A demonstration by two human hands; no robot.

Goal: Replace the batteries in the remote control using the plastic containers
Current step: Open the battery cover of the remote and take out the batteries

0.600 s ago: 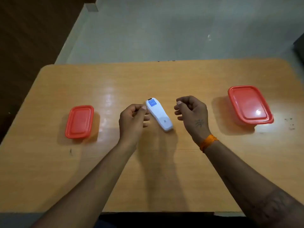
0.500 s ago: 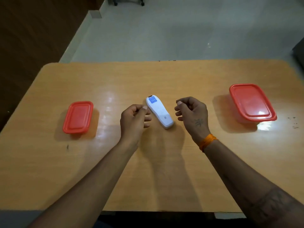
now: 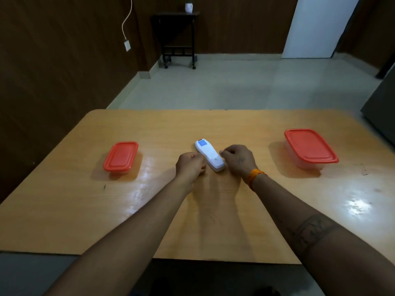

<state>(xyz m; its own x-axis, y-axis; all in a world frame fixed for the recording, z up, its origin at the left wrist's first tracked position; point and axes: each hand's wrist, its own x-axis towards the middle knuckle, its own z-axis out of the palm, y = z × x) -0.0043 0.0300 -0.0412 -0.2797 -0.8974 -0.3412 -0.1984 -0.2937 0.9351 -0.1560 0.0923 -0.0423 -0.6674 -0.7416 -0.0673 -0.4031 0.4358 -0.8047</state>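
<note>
The white remote control [image 3: 209, 155] lies flat on the wooden table [image 3: 235, 124], mid-table and angled so its blue-lit screen end points far-left, well apart from the small red-lidded container [image 3: 121, 156] at left and the larger red-lidded container [image 3: 310, 146] at right, both still closed. The left hand [image 3: 190, 166] sits just beside its left edge with fingers curled in; the right hand [image 3: 238, 159] flanks the near-right end, fingers likewise curled. Whether either hand actually touches or pinches the remote, I cannot tell. The remote looks light, rigid and smooth, so it may slide on the glossy tabletop; gripping its long sides near the middle and turning it over should expose the battery cover.
</note>
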